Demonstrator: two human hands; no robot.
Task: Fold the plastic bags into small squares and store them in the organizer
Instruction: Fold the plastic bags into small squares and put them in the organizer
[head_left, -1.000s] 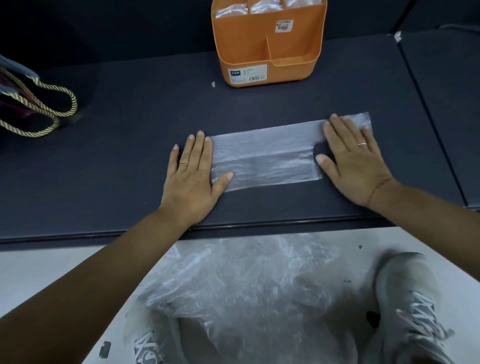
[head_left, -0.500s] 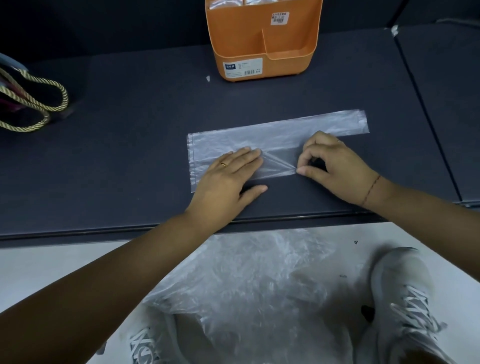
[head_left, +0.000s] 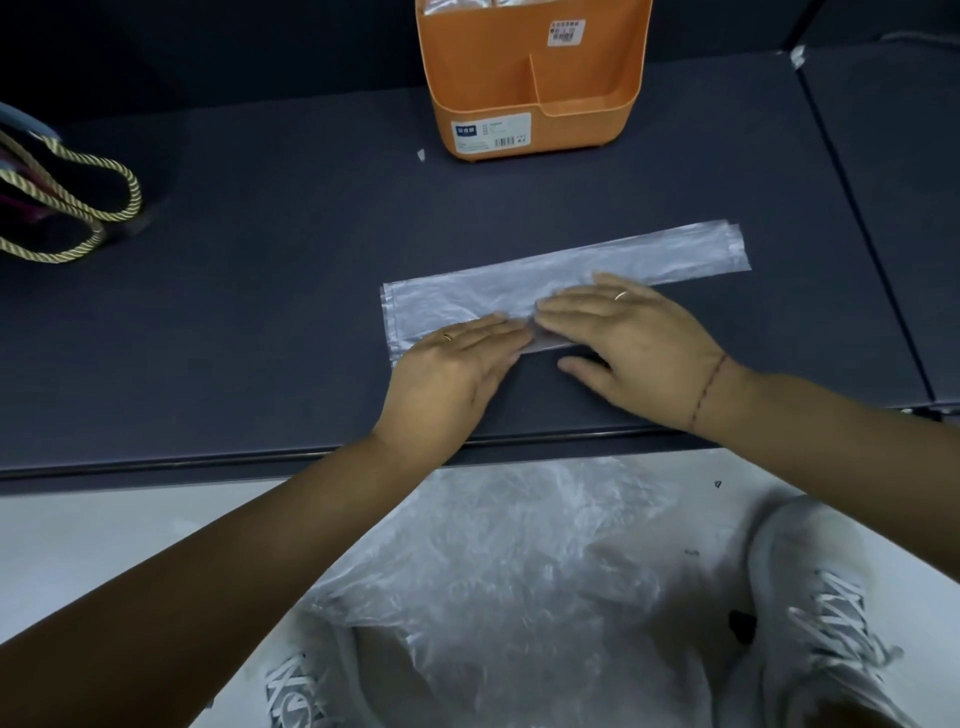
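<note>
Dim, diffuse light; soft shadow is pooling under right hand; table is reading v. dark, floor glowing pale; wide-angle lens is bending edges.

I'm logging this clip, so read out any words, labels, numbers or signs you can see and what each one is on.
Front label on the orange organizer: blue patch, print and a barcode, too small to read.
Upper sticker inside the organizer's back wall: barcode and print, too blurred to read.
No text is legible anywhere; the plastic bag shows no print.
</note>
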